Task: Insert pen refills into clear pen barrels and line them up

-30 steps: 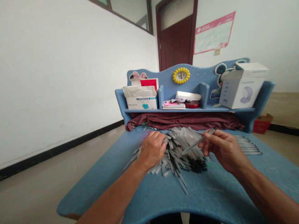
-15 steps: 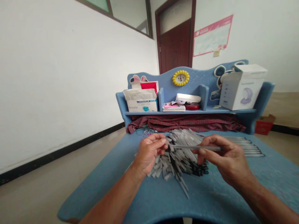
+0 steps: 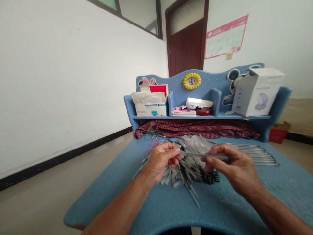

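Observation:
A slim translucent grey pen [image 3: 195, 154] lies level between my hands, above a heap of similar pens. Its thicker end is gripped by my right hand [image 3: 232, 164], thumb below and fingers curled over it. At the other end, the closed thumb and fingertips of my left hand [image 3: 165, 160] pinch the narrow tip; whether a small cap is also there I cannot make out. Beneath both hands spreads the heap of pens and clear caps [image 3: 173, 176], with black ends [image 3: 211, 177] showing on its right side.
Several pens with black ends [image 3: 264, 156] lie in a row right of my right hand on the blue table [image 3: 171, 209]. A checked cloth [image 3: 207, 129] lies along the back under a blue shelf [image 3: 151, 118], which holds a mask box [image 3: 151, 109] and a white box [image 3: 254, 94].
My left fingers have come onto the pen's tip, where a small gap showed before. The whole view has shifted slightly, while my right hand keeps its hold.

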Available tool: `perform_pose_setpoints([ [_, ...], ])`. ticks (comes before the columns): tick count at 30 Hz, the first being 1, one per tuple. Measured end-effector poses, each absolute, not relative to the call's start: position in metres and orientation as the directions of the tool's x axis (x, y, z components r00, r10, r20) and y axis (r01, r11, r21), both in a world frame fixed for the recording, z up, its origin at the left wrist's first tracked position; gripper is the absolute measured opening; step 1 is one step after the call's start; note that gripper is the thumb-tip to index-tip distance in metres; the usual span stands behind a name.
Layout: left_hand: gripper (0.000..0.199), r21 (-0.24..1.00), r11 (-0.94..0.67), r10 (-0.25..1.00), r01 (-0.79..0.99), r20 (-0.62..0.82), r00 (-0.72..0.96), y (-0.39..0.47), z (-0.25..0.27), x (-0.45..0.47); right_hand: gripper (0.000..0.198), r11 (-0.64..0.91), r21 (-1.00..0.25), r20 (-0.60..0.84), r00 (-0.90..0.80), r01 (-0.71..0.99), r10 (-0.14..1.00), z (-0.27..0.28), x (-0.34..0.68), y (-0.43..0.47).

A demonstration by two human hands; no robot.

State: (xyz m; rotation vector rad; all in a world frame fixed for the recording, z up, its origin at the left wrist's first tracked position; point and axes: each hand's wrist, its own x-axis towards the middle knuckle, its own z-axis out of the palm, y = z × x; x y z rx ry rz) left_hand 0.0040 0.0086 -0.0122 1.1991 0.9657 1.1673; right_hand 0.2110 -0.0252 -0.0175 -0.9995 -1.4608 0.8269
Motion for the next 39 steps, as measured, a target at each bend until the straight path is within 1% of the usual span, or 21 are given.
perform_pose_setpoints([
  [4, 0.026, 0.996, 0.021, 0.979, -0.087, -0.003, 0.204, 0.011, -0.014, 0.001, 0.019, 0.370, -0.918, 0.375, 0.002, 0.142, 0.927, -0.017, 0.216, -0.019],
  [10, 0.024, 0.990, 0.066, 0.960, -0.126, -0.029, 0.278, 0.009, -0.009, -0.002, 0.019, 0.374, -0.905, 0.385, 0.016, 0.200, 0.923, -0.014, 0.225, -0.012],
  [13, 0.023, 0.991, 0.069, 0.958, -0.118, -0.033, 0.285, 0.009, -0.009, -0.002, 0.017, 0.370, -0.901, 0.374, -0.028, 0.225, 0.927, -0.014, 0.225, -0.012],
  [17, 0.022, 0.986, 0.073, 0.966, -0.151, -0.032, 0.256, 0.011, -0.011, -0.002, 0.019, 0.377, -0.892, 0.352, -0.139, 0.250, 0.926, -0.016, 0.221, -0.014],
  [19, 0.021, 0.981, 0.086, 0.967, -0.173, -0.040, 0.252, 0.011, -0.012, -0.001, 0.020, 0.408, -0.875, 0.377, -0.164, 0.259, 0.912, -0.018, 0.220, -0.015],
  [23, 0.022, 0.976, 0.108, 0.966, -0.191, -0.058, 0.251, 0.009, -0.011, -0.001, 0.018, 0.480, -0.832, 0.461, -0.135, 0.277, 0.877, -0.022, 0.218, -0.018],
  [30, 0.022, 0.981, 0.113, 0.965, -0.156, -0.070, 0.254, 0.007, -0.012, -0.001, 0.016, 0.537, -0.776, 0.534, -0.110, 0.331, 0.838, -0.027, 0.213, -0.019],
  [32, 0.022, 0.982, 0.107, 0.967, -0.158, -0.066, 0.246, 0.007, -0.012, -0.001, 0.017, 0.518, -0.794, 0.515, -0.099, 0.318, 0.851, -0.029, 0.212, -0.018],
  [35, 0.022, 0.983, 0.079, 0.972, -0.167, -0.039, 0.230, 0.008, -0.009, 0.000, 0.019, 0.440, -0.863, 0.430, -0.097, 0.250, 0.898, -0.031, 0.211, -0.015],
  [37, 0.021, 0.984, 0.048, 0.977, -0.169, -0.012, 0.211, 0.008, -0.006, 0.000, 0.021, 0.404, -0.887, 0.387, -0.118, 0.221, 0.914, -0.031, 0.212, -0.011],
  [39, 0.021, 0.990, 0.018, 0.982, -0.143, 0.010, 0.188, 0.009, -0.005, 0.001, 0.019, 0.456, -0.849, 0.432, -0.146, 0.267, 0.890, -0.030, 0.214, -0.007],
])
